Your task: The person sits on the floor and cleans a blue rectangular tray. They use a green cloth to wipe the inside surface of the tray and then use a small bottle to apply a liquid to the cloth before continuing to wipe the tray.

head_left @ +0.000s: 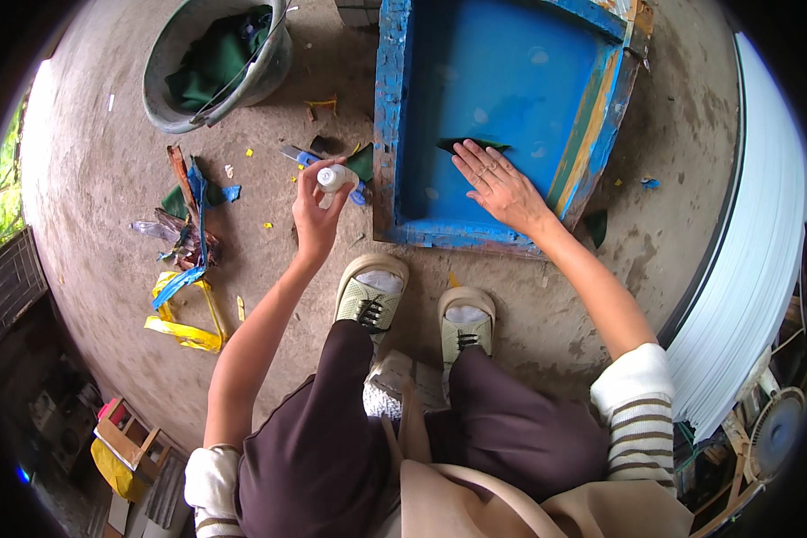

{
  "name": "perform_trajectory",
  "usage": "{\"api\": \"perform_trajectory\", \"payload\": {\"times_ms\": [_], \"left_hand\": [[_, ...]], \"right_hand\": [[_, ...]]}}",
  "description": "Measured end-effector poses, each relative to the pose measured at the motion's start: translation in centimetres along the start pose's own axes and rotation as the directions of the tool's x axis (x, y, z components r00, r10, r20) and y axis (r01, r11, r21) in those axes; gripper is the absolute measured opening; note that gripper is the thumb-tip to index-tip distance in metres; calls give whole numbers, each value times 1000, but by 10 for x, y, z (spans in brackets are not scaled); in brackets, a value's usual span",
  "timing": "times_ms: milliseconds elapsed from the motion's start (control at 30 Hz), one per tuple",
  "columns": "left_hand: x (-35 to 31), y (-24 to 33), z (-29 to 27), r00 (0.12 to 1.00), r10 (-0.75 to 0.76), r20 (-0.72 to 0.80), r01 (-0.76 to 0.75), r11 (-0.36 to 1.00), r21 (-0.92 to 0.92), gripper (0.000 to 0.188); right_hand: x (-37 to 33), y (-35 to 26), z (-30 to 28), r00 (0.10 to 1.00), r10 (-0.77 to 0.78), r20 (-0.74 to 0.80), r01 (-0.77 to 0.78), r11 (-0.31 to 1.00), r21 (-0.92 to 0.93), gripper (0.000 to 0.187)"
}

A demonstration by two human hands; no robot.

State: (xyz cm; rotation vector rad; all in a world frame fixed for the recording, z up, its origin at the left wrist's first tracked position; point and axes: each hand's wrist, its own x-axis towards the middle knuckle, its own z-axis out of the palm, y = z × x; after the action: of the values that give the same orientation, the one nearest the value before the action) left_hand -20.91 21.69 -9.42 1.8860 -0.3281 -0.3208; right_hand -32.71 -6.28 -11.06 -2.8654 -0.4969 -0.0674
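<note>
My left hand (316, 208) holds a small white plastic bottle (334, 177) above the concrete floor, just left of a blue wooden frame (387, 125). My right hand (498, 184) lies flat, fingers spread, on the blue screen inside that frame, its fingertips pressing on a dark green cloth (472, 144). A blue-handled tool (307, 159) and another green scrap (361, 162) lie on the floor right by the bottle.
A grey bucket (166, 99) with green cloth inside stands at the back left. Yellow and blue tape scraps (185, 296) and torn bits litter the floor on the left. A stack of white sheets (751, 260) runs along the right. My shoes (372, 291) sit just before the frame.
</note>
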Motion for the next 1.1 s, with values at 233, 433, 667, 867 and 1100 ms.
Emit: {"api": "perform_trajectory", "payload": {"times_ms": [233, 433, 667, 867, 1100], "left_hand": [[4, -1, -1, 999, 25, -21, -25, 1000, 11, 38], [6, -1, 2, 1000, 18, 7, -19, 1000, 24, 38], [11, 9, 8, 999, 17, 34, -18, 999, 29, 34], [10, 7, 1, 1000, -13, -15, 13, 1000, 7, 35], [-22, -21, -7, 975, 7, -222, 3, 999, 47, 34]], "right_hand": [[6, 0, 3, 976, 176, -125, -178, 984, -1, 71], [-2, 28, 1, 993, -120, -20, 121, 993, 12, 62], [-3, 10, -4, 997, -75, 29, 72, 992, 100, 52], [12, 31, -7, 908, 365, -206, -386, 920, -68, 54], [-5, 15, 14, 994, -100, 49, 108, 977, -182, 64]]}}
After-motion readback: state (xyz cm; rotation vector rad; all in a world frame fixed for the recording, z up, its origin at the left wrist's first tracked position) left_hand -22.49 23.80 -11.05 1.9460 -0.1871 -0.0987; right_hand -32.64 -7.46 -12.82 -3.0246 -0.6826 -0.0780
